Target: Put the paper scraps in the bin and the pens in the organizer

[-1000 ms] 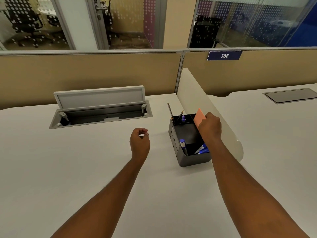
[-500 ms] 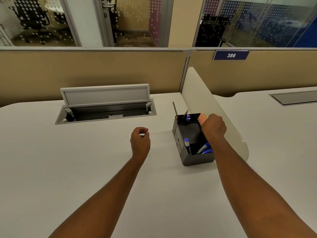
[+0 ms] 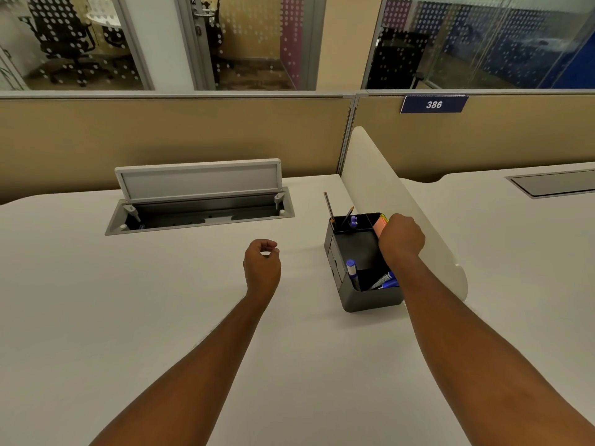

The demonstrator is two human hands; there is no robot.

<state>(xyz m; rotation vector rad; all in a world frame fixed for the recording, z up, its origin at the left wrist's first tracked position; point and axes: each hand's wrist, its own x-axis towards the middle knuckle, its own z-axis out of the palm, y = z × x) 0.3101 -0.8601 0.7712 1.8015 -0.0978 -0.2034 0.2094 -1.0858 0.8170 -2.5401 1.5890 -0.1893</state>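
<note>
A dark grey organizer (image 3: 370,299) stands on the white desk (image 3: 161,300) against a low cream divider. Blue markers (image 3: 351,268) lean in its near compartment, and pencils (image 3: 329,209) stick up from its far one. My right hand (image 3: 401,238) hovers over the organizer's right side, fingers closed on an orange pad of notes (image 3: 380,225) that sits low in the far right compartment. My left hand (image 3: 262,263) floats above the desk, left of the organizer, loosely curled with nothing in it.
An open cable tray (image 3: 199,214) with a raised lid is set into the desk at the back left. The cream divider (image 3: 396,201) runs along the organizer's right. Tan partition panels close off the back.
My right hand has lowered the orange pad from above the organizer down into its far right compartment. My left hand has stayed put.
</note>
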